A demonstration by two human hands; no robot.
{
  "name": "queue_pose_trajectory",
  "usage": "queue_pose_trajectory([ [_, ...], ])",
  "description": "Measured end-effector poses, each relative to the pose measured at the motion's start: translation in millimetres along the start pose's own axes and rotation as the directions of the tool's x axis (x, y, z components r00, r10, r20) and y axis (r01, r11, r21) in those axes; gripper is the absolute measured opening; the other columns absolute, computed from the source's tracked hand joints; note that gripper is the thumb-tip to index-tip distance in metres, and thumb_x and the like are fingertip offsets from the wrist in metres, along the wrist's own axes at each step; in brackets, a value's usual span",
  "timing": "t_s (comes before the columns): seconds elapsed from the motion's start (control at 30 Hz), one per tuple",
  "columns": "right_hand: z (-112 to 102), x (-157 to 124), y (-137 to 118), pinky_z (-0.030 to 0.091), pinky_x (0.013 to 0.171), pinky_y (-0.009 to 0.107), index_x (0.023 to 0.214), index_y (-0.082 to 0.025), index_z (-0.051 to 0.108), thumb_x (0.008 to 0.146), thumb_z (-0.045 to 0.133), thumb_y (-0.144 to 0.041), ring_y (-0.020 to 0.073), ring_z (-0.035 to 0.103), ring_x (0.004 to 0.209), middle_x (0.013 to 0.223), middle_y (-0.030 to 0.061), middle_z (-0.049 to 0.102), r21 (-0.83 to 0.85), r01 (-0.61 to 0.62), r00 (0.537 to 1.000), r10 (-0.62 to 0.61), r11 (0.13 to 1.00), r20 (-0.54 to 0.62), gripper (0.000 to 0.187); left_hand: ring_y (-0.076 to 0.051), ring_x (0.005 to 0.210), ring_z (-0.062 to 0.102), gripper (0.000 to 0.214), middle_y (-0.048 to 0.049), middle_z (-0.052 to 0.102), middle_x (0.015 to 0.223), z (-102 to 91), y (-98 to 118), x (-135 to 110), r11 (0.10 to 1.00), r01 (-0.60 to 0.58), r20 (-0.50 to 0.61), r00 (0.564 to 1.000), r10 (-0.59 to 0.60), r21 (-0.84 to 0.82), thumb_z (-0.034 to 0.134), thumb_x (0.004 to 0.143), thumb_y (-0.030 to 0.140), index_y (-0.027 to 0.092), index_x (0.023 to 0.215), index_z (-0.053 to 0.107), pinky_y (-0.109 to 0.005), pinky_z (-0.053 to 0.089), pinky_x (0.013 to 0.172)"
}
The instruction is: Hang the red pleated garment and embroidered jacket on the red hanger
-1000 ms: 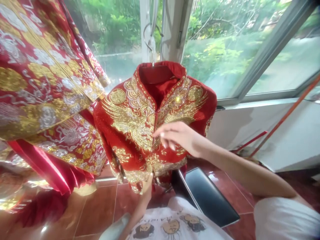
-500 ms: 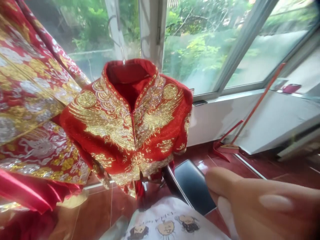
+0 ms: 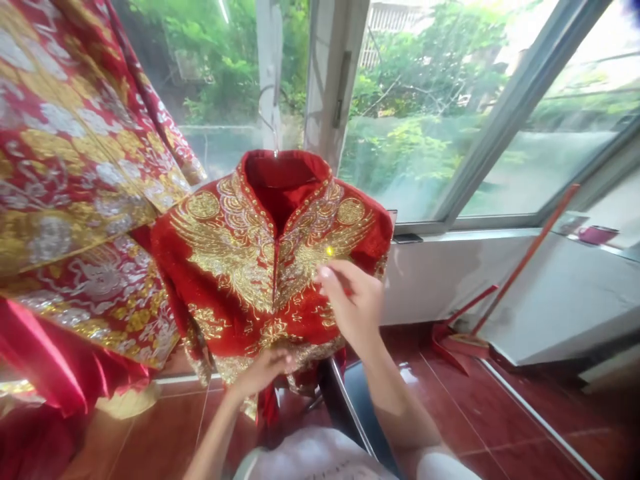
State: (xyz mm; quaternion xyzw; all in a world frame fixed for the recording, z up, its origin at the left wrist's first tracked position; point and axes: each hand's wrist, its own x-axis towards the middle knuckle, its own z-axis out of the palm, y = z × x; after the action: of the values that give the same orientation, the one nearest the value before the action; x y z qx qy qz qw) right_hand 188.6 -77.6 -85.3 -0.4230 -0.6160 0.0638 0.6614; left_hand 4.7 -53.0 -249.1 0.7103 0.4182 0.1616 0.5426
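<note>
A red jacket (image 3: 295, 320) with gold and silver embroidery hangs on a wire hanger (image 3: 267, 120), its stand collar parted and its front edges meeting below. In front of its chest, on the right side, is my right hand (image 3: 355, 300), thumb and forefinger pinched together. A tiny bright yellow spot (image 3: 330, 251) shows just above those fingertips; whether it is a held thing or a glint on the embroidery is unclear. My left hand (image 3: 265, 368) is at the jacket's lower front near the hem, fingers loosely extended and somewhat blurred. Whether they touch the cloth I cannot tell.
An embroidered red, gold and silver garment (image 3: 75, 153) hangs at the left, with pink satin (image 3: 65, 353) below. Under the jacket stands a dark chair (image 3: 345, 400). A broom and dustpan (image 3: 465, 343) lean by the white wall. Windows (image 3: 425, 113) fill the back.
My right hand has moved from the lower right up to the jacket's chest. My left hand has come into view at the hem. The view has shifted, so the jacket sits lower and further right.
</note>
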Motion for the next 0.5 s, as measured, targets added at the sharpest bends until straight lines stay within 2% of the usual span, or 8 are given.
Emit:
queue_pose_trajectory([
  [0.03,13.2,6.2,6.5,0.045,0.046,0.021,0.073,-0.017,0.063,0.088,0.055,-0.025,0.0092,0.057,0.051,0.062,0.0008,0.063,0.04,-0.153,0.985,0.149,0.987,0.082,0.018,-0.023,0.09,0.061,0.031,-0.0043,0.066,0.088,-14.6,20.1,-3.4,0.996,-0.086,-0.084,0.993,0.086,0.003,0.046,0.09,0.048,0.024,0.08,0.062,-0.038,0.046,0.085],
  [0.07,25.6,11.1,10.2,0.043,0.045,0.02,0.069,-0.016,0.061,0.088,0.055,-0.029,0.0085,0.055,0.047,0.058,0.0005,0.061,0.068,-0.27,0.953,0.257,0.96,0.159,0.023,-0.022,0.086,0.062,0.028,-0.0044,0.066,0.088,-29.9,43.1,-7.9,0.958,-0.27,-0.234,0.93,0.285,0.092,0.047,0.091,0.044,0.024,0.082,0.064,-0.038,0.048,0.082],
  [0.1,37.1,14.9,11.2,0.042,0.044,0.02,0.065,-0.015,0.059,0.087,0.056,-0.033,0.008,0.053,0.045,0.055,0.0001,0.058,0.095,-0.353,0.921,0.329,0.931,0.208,0.028,-0.021,0.085,0.062,0.024,-0.0042,0.067,0.09,-45.1,67.6,-12.8,0.877,-0.413,-0.368,0.798,0.478,0.245,0.047,0.092,0.04,0.024,0.086,0.065,-0.039,0.048,0.081],
  [0.13,47.4,17.9,10.1,0.04,0.044,0.02,0.061,-0.015,0.056,0.087,0.056,-0.036,0.0076,0.051,0.044,0.052,-0.0004,0.056,0.124,-0.403,0.901,0.369,0.907,0.228,0.033,-0.02,0.086,0.062,0.02,-0.0037,0.068,0.092,-59.3,92.0,-17.3,0.761,-0.481,-0.463,0.605,0.648,0.436,0.048,0.092,0.035,0.024,0.091,0.066,-0.039,0.049,0.081],
  [0.2,64.1,22.9,4.5,0.037,0.042,0.019,0.057,-0.016,0.052,0.086,0.057,-0.039,0.0068,0.048,0.041,0.05,-0.0013,0.053,0.178,-0.448,0.886,0.408,0.876,0.222,0.038,-0.022,0.096,0.061,0.017,-0.0042,0.069,0.099,-82.9,133.8,-22.8,0.52,-0.372,-0.461,0.241,0.854,0.769,0.052,0.09,0.03,0.024,0.098,0.066,-0.042,0.046,0.092],
  [0.23,70.5,25.4,1.6,0.035,0.042,0.02,0.056,-0.016,0.052,0.086,0.056,-0.039,0.0064,0.046,0.04,0.049,-0.0016,0.052,0.21,-0.451,0.888,0.412,0.868,0.206,0.039,-0.023,0.103,0.059,0.019,-0.005,0.068,0.105,-92.0,149.1,-23.5,0.47,-0.262,-0.443,0.156,0.883,0.843,0.053,0.089,0.029,0.024,0.102,0.065,-0.044,0.042,0.098],
  [0.3,79.1,29.6,-1.8,0.032,0.042,0.02,0.054,-0.016,0.051,0.087,0.053,-0.035,0.0057,0.042,0.039,0.047,-0.0021,0.051,0.285,-0.435,0.9,0.405,0.854,0.158,0.038,-0.025,0.118,0.053,0.027,-0.0076,0.062,0.121,-105.4,167.6,-21.4,0.428,-0.082,-0.422,0.086,0.903,0.9,0.054,0.088,0.031,0.023,0.112,0.062,-0.047,0.035,0.107],
  [0.5,83.8,-2.8,21.0,0.035,0.048,0.021,0.057,-0.019,0.052,0.088,0.051,-0.035,0.0071,0.038,0.043,0.047,-0.0039,0.043,0.347,-0.504,0.859,0.42,0.791,0.291,0.035,-0.034,0.141,0.027,0.059,-0.0147,0.038,0.148,-133.8,170.9,-17.6,0.531,0.095,-0.54,0.142,0.83,0.842,0.056,0.087,0.046,0.02,0.139,0.044,-0.055,0.011,0.117],
])
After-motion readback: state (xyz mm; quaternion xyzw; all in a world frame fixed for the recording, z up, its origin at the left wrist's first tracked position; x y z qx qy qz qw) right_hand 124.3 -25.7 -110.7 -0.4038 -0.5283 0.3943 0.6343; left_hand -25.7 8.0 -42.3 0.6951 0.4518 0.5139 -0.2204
